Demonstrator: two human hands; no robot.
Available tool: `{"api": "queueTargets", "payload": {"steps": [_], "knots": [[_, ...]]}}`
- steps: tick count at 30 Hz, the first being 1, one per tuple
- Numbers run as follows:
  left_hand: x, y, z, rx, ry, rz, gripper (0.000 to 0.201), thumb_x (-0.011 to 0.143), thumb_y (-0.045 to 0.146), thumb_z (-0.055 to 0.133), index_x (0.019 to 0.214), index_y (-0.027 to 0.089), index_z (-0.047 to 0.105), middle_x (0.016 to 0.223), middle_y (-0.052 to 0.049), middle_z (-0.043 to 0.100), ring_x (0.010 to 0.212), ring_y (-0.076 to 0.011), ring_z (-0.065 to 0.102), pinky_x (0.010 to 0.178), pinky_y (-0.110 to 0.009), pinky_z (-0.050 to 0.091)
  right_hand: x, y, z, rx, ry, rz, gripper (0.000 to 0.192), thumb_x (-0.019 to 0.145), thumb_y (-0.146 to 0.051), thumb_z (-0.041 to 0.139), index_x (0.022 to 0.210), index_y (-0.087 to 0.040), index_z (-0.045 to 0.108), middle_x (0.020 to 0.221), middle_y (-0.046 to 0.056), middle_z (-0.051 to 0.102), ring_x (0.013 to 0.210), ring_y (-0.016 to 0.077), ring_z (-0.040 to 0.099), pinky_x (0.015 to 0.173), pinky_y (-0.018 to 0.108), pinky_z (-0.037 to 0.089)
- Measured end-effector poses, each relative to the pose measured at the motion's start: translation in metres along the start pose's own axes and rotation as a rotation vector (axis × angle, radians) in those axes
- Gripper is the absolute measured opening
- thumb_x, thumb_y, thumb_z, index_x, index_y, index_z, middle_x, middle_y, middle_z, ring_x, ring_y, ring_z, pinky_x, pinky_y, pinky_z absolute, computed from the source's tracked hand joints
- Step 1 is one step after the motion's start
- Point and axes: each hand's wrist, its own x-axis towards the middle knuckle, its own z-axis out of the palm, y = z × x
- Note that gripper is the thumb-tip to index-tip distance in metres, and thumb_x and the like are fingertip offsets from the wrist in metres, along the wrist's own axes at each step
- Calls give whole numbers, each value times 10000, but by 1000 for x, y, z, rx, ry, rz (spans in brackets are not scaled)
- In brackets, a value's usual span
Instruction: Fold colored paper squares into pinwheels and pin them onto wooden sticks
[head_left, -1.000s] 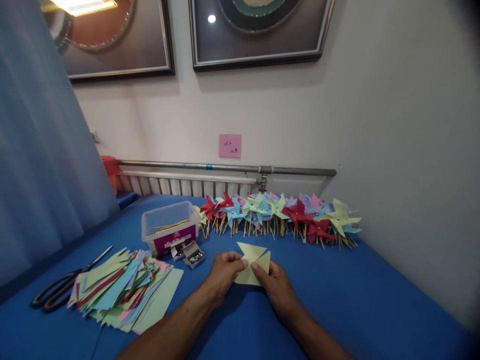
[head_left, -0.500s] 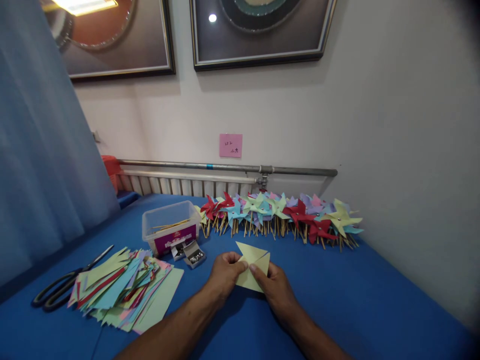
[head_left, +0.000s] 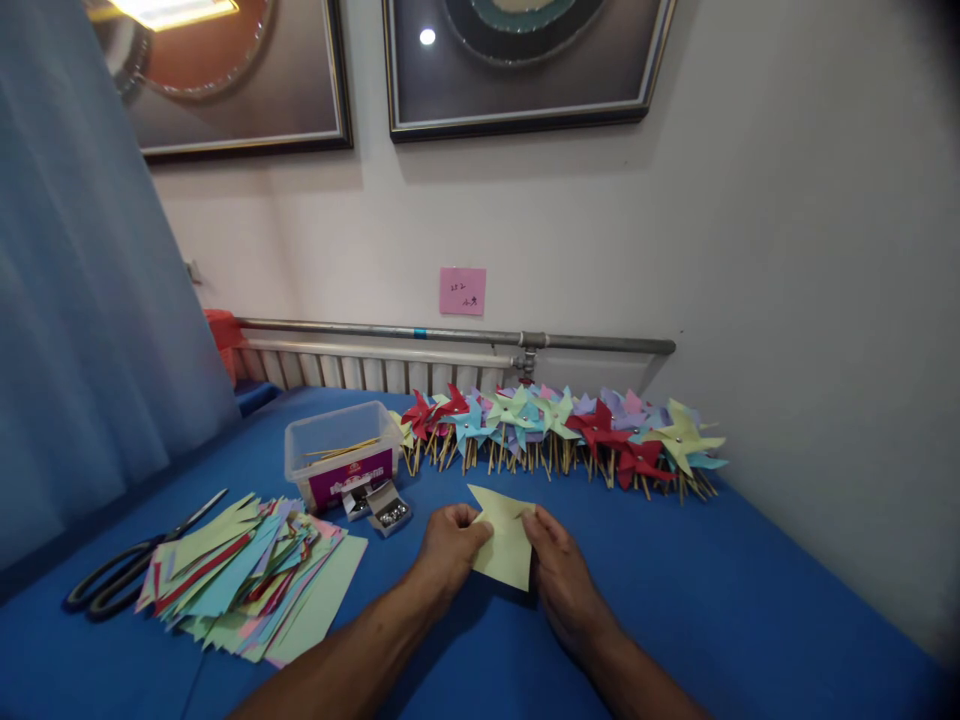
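Between my hands, above the blue table, is a pale yellow sheet of paper (head_left: 504, 545) with a slit near its upper right and a pointed flap at the top left. My left hand (head_left: 453, 545) pinches its left edge, thumb on top. The thumb and fingers of my right hand (head_left: 555, 560) grip the upper right corner. Behind the paper stands a row of finished paper pinwheels (head_left: 555, 415) on thin sticks, in red, blue, green, yellow and purple. The fingers under the sheet are partly hidden.
To the left, a clear plastic tub (head_left: 341, 440) holds thin sticks. Small open boxes of shiny metal fasteners (head_left: 391, 512) sit before it. Coloured paper sheets (head_left: 255, 575) lie piled beside black-handled scissors (head_left: 127, 570). A wall and radiator pipe (head_left: 450, 335) stand behind the blue table (head_left: 675, 590).
My right thumb has moved from the middle of the paper up to its upper right corner. My left hand keeps its hold on the left edge.
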Motion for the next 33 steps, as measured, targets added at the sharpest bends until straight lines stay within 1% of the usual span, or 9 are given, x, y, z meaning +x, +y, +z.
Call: {"api": "queueTargets", "payload": {"steps": [5,8,11,13,16,18,23,27,33], "knots": [[-1,2,1,45,10,-8,240,562,300,761,568,173,557,503,31,541,455,-86,436,474,-224,308,-3,-5,3,57,9,60,558,769,-722,675,954,-195,692,856,76,762,822,281,710,680,358,532],[-2,2,2,68,13,-12,220,578,292,742,562,179,553,491,34,539,462,-93,432,478,-226,305,-4,-7,3,73,-3,66,565,784,-758,624,911,-211,680,834,68,751,814,276,702,671,358,524],[-2,0,2,84,16,-7,204,593,290,731,569,181,561,491,33,544,468,-100,435,483,-232,308,-4,-6,3,67,-3,63,461,733,-656,754,837,-218,656,761,35,722,727,238,673,625,326,496],[-2,-1,3,88,14,-5,200,601,291,731,582,182,564,500,31,552,466,-103,443,487,-235,314,-3,-5,3,65,8,85,423,667,-549,850,840,-219,649,710,1,692,653,199,638,595,298,473],[-3,1,3,102,-1,-9,207,610,290,737,589,184,559,508,33,556,457,-101,447,487,-236,315,-1,-2,1,81,24,107,471,598,-464,905,913,-221,652,718,-21,685,613,163,611,590,278,469],[-4,2,3,110,-6,-17,208,612,285,739,589,184,558,507,33,557,453,-100,447,485,-236,313,1,1,0,79,30,90,497,578,-443,918,928,-218,647,722,-25,684,610,151,605,594,272,475],[-4,0,2,104,-12,-12,192,619,287,731,605,170,579,521,18,575,460,-102,452,489,-235,316,8,9,-6,5,34,37,503,574,-482,916,892,-207,640,672,-30,663,587,143,588,571,261,464],[-1,-5,3,67,-12,-30,206,602,291,744,618,165,581,524,17,571,460,-101,451,490,-238,328,15,20,-12,-55,36,33,524,553,-546,901,842,-212,620,630,-26,651,529,147,565,521,266,445],[-3,-3,4,56,-6,-59,201,597,282,746,629,158,591,519,16,570,458,-100,454,489,-237,339,21,29,-15,-130,75,27,566,541,-607,865,855,-224,592,611,-31,645,492,157,560,489,270,429]]}}
